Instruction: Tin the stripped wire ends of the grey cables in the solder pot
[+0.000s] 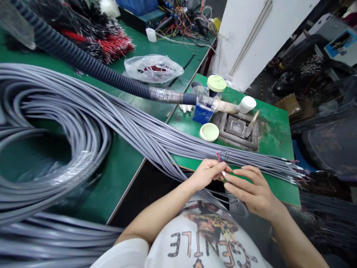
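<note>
Between my two hands is a cable end with thin red, blue and dark wires (219,156) fanning out above the fingers. My left hand (209,172) pinches it just below the wires, where a short white piece (224,173) shows. Close on the right, my right hand (252,190) has its fingers spread, the fingertips by the white piece. Behind both hands runs a thick bundle of grey cables (192,145), its stripped ends (301,173) lying at the right on the green table (275,123).
A ribbed dark hose (111,76) crosses above the cables to a blue box (203,112). Beyond the bundle are a square metal pot (237,126) with a scraper, a pale lid (209,132) and a white cup (247,104). Large cable coils (92,145) fill the left.
</note>
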A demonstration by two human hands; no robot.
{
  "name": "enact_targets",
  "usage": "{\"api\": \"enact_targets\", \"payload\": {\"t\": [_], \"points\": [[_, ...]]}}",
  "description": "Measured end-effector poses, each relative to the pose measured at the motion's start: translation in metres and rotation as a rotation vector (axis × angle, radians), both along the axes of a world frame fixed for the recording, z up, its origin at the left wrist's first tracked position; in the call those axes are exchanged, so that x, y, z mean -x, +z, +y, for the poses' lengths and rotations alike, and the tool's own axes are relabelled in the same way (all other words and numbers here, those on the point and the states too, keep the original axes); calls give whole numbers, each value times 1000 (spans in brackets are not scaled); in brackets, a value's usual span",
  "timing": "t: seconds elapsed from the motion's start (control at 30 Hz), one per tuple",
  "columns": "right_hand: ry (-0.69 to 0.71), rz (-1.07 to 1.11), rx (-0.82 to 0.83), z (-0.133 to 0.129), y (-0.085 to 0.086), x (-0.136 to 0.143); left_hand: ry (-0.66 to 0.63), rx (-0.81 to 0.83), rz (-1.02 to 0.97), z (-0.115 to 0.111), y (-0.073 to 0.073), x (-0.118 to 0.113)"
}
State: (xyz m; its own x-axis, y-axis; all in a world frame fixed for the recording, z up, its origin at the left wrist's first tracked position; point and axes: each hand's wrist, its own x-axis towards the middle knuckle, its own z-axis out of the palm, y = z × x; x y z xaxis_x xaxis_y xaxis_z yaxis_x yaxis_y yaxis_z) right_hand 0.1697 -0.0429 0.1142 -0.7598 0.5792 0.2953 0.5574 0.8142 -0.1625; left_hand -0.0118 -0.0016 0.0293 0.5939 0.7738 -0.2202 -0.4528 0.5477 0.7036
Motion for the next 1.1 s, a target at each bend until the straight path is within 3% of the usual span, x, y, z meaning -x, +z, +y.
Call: {"api": "enact_targets", "payload": {"t": [0.3,0.73,0.8,0.97,1.1], "points": [[-33,75,35,-12,-13,-10,-28,-140,59,-3,2,-2],[-54,139,47,-15,-16,-8,-14,-190,93,-4,1,-1],[-106,208,77,-16,-19,-6,-12,-199,109,-4,3,-1],[-425,332,248,-19,-27,4,-12,-230,142,-5,4,-1],[-493,319,294,-19,-27,13,11,-245,137,-5,5,-1]]}}
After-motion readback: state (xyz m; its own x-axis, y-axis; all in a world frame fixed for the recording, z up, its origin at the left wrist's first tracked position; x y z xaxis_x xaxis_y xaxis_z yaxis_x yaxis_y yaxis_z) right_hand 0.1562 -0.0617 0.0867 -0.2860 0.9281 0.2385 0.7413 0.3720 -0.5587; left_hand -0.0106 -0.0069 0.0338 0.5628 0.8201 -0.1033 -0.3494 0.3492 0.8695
